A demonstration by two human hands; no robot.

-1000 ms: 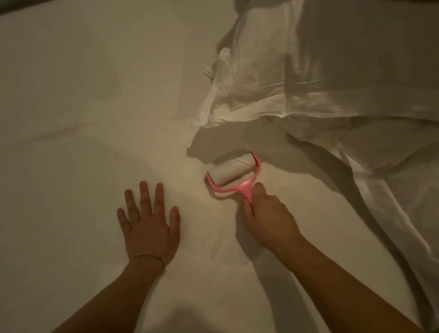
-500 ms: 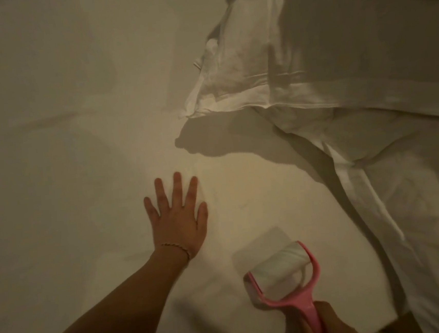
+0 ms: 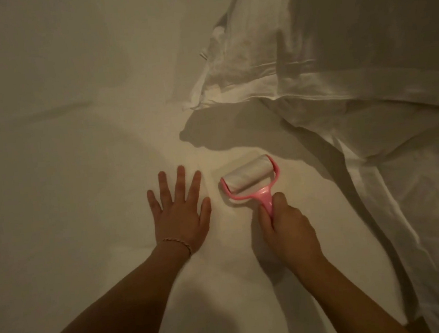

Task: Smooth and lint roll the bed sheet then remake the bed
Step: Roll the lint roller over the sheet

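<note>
You are looking at a dim, warm-toned view: light pools on the bed sheet around mid-frame and fades toward the corners. The folded duvet throws a hard dark shadow; detail is soft and grainy throughout.

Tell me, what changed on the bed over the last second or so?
The right hand pulled the pink lint roller back toward the person, then pushed it forward again across the bed sheet, toward the bunched-up bedding. Nothing was picked up or let go. The left hand stayed flat on the sheet with fingers spread beside the roller, and the bedding stayed heaped on the right.
</note>
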